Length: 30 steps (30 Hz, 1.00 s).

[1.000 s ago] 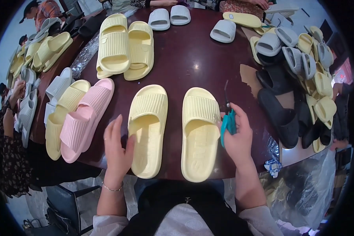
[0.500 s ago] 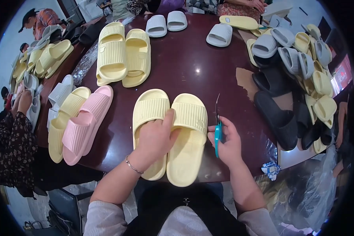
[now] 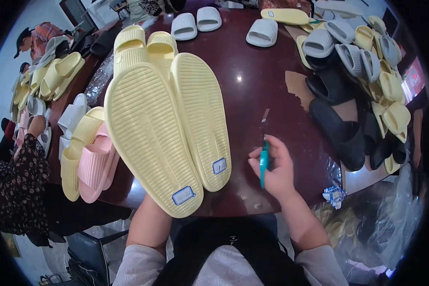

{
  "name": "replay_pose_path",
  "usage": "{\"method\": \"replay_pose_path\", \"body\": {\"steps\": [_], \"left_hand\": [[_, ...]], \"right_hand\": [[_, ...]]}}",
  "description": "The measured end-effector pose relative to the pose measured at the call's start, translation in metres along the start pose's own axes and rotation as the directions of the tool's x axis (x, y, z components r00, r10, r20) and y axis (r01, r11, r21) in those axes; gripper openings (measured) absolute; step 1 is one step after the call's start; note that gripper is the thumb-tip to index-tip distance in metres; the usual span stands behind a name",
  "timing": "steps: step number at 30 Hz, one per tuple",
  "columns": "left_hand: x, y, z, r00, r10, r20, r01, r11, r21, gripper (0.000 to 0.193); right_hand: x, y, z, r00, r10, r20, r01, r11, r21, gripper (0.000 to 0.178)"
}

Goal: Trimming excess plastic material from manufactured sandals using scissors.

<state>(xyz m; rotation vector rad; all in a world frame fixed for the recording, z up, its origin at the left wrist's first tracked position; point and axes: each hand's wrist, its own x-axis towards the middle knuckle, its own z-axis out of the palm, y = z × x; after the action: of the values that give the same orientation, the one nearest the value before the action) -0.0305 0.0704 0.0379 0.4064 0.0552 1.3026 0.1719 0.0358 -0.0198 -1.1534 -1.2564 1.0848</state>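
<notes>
A pair of pale yellow slippers (image 3: 150, 133) is held up off the table with the ribbed soles facing me. Each sole carries a small blue-framed white label near its heel. My left forearm (image 3: 151, 219) runs up behind them; the slippers hide that hand, which holds both from the far side. To their right, above the tabletop, my right hand (image 3: 277, 164) is closed around small scissors (image 3: 264, 164) with teal handles. Their thin metal blades point away from me and look blurred.
Another yellow pair (image 3: 129, 47) lies behind the raised slippers. Pink slippers (image 3: 96, 167) sit at left, beside yellow and white ones. Grey slippers (image 3: 262, 32) stand at the far edge. Black slippers (image 3: 338, 133) and a mixed pile lie right, near crumpled paper (image 3: 334, 196). Other people work around.
My left hand has lifted the yellow pair from the table and turned it, so soles show instead of straps. My right hand stays nearly in place with the scissors.
</notes>
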Motion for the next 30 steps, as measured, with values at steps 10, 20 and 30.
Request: {"method": "replay_pose_path", "body": {"steps": [10, 20, 30], "left_hand": [[-0.018, 0.000, -0.028, 0.987, -0.058, -0.152, 0.035, 0.989, -0.147, 0.047], [-0.031, 0.009, -0.055, 0.981, -0.003, -0.196, -0.011, 0.997, -0.071, 0.049], [-0.020, 0.009, -0.046, 0.958, -0.018, -0.286, -0.001, 0.998, -0.065, 0.053]], "right_hand": [[-0.006, -0.001, 0.036, 0.992, 0.073, 0.105, -0.057, 0.988, -0.143, 0.057], [-0.010, -0.007, 0.050, 0.986, 0.123, 0.114, -0.103, 0.980, -0.168, 0.056], [-0.004, 0.000, 0.051, 0.998, 0.032, 0.045, -0.028, 0.996, -0.090, 0.047]]}}
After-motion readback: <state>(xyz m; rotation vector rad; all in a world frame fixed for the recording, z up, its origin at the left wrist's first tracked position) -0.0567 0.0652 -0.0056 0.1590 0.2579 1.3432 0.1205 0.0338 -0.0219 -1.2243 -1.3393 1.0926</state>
